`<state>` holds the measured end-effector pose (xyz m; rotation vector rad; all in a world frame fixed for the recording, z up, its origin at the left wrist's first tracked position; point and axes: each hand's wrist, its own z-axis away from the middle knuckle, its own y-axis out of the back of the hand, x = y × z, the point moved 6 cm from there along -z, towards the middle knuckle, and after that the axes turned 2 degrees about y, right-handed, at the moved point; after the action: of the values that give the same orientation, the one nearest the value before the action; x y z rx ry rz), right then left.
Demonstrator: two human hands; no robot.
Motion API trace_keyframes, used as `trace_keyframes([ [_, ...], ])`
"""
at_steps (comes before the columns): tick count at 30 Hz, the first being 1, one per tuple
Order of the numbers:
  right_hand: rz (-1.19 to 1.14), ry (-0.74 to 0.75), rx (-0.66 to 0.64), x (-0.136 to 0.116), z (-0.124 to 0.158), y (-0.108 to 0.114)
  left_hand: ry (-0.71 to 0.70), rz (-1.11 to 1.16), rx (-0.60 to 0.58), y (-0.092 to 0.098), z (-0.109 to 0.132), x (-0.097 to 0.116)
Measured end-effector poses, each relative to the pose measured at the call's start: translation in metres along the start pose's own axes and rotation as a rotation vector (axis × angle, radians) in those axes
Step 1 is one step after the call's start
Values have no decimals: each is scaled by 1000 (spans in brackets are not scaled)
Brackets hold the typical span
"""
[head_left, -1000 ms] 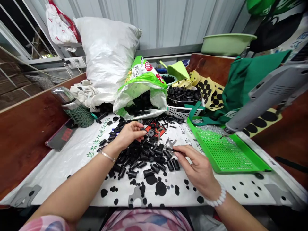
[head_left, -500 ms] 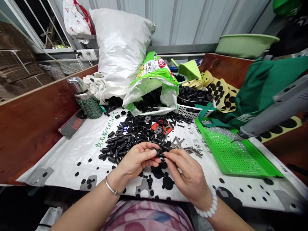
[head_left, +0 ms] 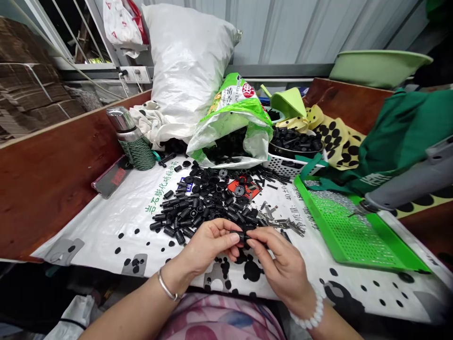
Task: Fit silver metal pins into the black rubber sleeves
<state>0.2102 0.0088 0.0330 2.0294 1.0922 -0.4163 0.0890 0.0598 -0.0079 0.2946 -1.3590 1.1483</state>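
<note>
Between my fingertips is a small black plastic part (head_left: 242, 235), just in front of a heap of black plastic parts (head_left: 198, 203). My left hand (head_left: 216, 242) pinches its left side between thumb and fingers. On the other side, my right hand (head_left: 278, 252) has thumb and index finger closed on its right end. The fingers cover much of the part, so its exact shape is hard to make out. Thin metal strips (head_left: 283, 223) lie on the table just beyond my right hand.
A green perforated tray (head_left: 357, 236) with small shiny pieces sits at right, under a grey electric screwdriver (head_left: 406, 182). Behind the heap lies an opened green-and-white bag (head_left: 233, 111) of black parts. A thermos (head_left: 132, 141) and a phone (head_left: 112, 178) are at left.
Both hands have shifted slightly towards me relative to the heap, with the black part still between them. The whole view has swung a little to the left.
</note>
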Motion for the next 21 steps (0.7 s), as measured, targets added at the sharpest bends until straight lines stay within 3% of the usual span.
trace_keyframes([
  [7, 81, 46, -14, -5, 3, -3, -58, -171, 51, 0, 2, 4],
  [12, 144, 161, 9, -16, 4, -2, 38, 27, -28, -1, 1, -11],
  [15, 121, 111, 15, -14, 4, -4, 24, 78, -7, -1, 2, -12],
  [21, 33, -37, 88, -2, 12, -6, -105, -28, 35, -4, 5, -3],
])
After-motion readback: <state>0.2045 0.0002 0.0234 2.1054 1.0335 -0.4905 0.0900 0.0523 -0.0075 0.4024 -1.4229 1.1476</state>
